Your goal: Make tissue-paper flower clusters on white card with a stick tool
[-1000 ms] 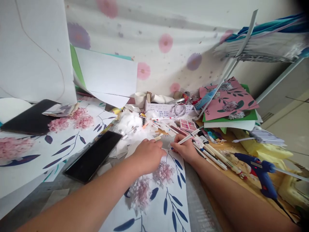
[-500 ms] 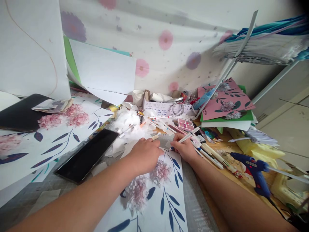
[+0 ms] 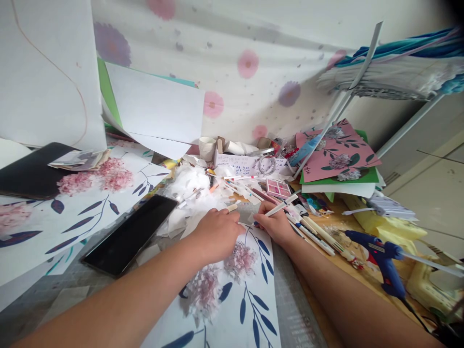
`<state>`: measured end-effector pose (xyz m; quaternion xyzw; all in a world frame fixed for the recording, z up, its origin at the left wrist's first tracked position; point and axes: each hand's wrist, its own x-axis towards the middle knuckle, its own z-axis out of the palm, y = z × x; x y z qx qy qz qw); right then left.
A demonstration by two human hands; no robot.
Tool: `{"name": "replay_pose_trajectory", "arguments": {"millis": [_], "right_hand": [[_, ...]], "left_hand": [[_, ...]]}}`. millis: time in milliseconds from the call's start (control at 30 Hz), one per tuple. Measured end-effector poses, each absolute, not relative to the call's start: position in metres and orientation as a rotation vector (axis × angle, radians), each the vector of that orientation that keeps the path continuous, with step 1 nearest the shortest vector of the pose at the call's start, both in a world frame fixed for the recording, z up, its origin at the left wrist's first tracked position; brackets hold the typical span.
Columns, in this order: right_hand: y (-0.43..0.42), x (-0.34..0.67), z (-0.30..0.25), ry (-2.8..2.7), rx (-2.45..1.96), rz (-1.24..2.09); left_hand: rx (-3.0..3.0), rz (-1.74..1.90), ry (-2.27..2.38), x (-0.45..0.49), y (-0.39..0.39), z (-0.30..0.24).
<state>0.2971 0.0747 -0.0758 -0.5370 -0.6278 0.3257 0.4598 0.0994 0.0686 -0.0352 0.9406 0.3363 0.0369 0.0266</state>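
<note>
My left hand (image 3: 219, 235) lies palm down on the upper part of a white paper sheet (image 3: 232, 309), its fingers bent forward over the edge. Just beyond these fingers a short cream stub (image 3: 232, 207) shows; whether they touch it I cannot tell. In a writing grip, my right hand (image 3: 274, 223) is closed around a white marker (image 3: 281, 207), whose tip meets the sheet near its top right corner. Below the hands, the sheet carries pink-and-white crinkled paper flowers (image 3: 205, 292) and dark blue painted leaves (image 3: 258, 309).
A black phone (image 3: 132, 234) lies left of the sheet, next to another flower picture (image 3: 119, 212). White paper scraps (image 3: 192, 179) pile up behind. Several markers (image 3: 315, 237) and a blue glue gun (image 3: 380, 256) lie to the right, below a pink flower picture (image 3: 337, 152).
The marker tip and my right hand have shifted very slightly left. My left hand stays in place on the sheet. The whole view has moved a little.
</note>
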Motion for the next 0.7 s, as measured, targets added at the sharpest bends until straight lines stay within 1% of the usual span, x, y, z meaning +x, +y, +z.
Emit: {"name": "replay_pose_trajectory", "arguments": {"millis": [700], "right_hand": [[0.0771,0.2977,-0.0761,-1.552,-1.32,0.801]], "left_hand": [[2.889,0.068,1.058,0.1,0.0684,-0.0332]]}}
